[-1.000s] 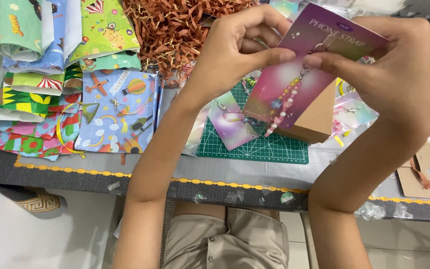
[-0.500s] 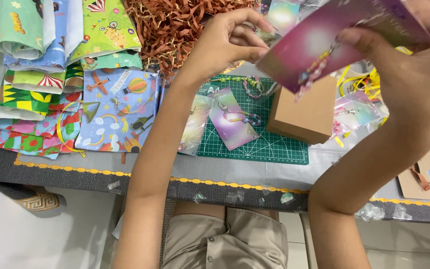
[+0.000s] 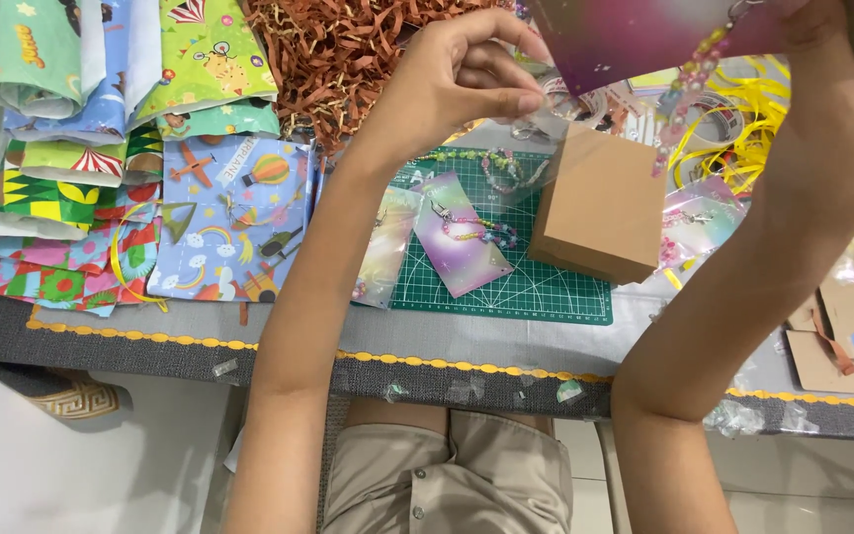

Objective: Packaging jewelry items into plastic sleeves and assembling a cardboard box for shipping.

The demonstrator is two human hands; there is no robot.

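**Card lifted clear of the box, left hand now free of it**

The purple-pink backing card [image 3: 644,35] with its beaded strap [image 3: 684,74] has risen toward the camera over the last second: it sat low in front of the kraft box, held between both hands, and now fills the top edge of the view, partly cut off. The right hand [image 3: 842,109] alone carries it, fingers closed over the card's upper right part, with the bead string dangling below the card's lower edge. The left hand [image 3: 467,74] has come away from the card and hovers just beside its left corner, thumb and fingertips pinched narrowly together; whether they grip a clear plastic sleeve [image 3: 536,129] there is hard to tell, though a faint transparent film shows beneath them.

With the card raised, the brown kraft box [image 3: 600,203] is uncovered on the right end of the green cutting mat [image 3: 506,287]. A second card with a bead strap [image 3: 467,232] lies flat on the mat, near the box. Beyond are brown shredded paper [image 3: 338,49], yellow ribbon [image 3: 743,119] and, to the left, stacks of patterned wrapping paper [image 3: 229,218] on the grey table [image 3: 150,331]
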